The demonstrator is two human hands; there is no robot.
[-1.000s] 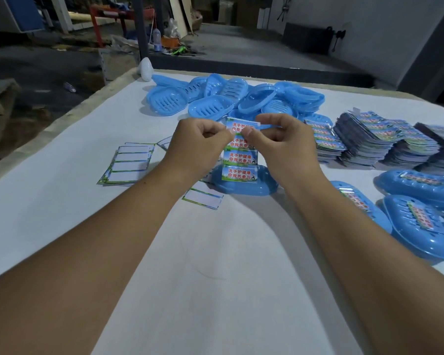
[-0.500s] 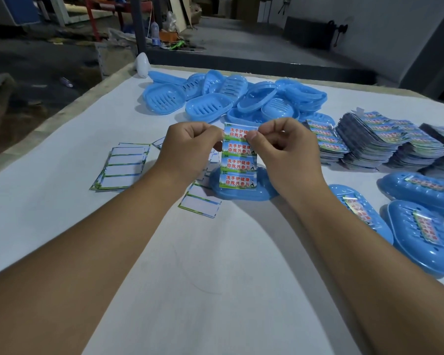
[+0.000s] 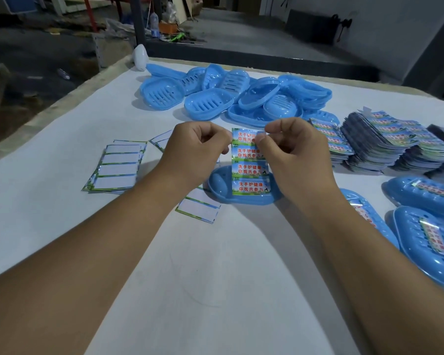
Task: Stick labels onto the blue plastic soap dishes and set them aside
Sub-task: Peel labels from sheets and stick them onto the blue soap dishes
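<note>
Dozens of unlabelled soap dishes (image 3: 231, 96) piling up at the far side of the white table (image 3: 62, 201), stacks of label sheets (image 3: 385, 144) sitting to the right, labelled dishes (image 3: 426, 193) lying at the right edge. Used backing sheets (image 3: 118, 167) lying to the left. Holding a label sheet (image 3: 249, 162) upright over one dish (image 3: 241, 196), hiding most of its middle. Left hand (image 3: 192, 152) curling, pinching the sheet's upper left edge. Right hand (image 3: 297, 155) curling too, thumb and forefinger pinching the top label's right corner.
</note>
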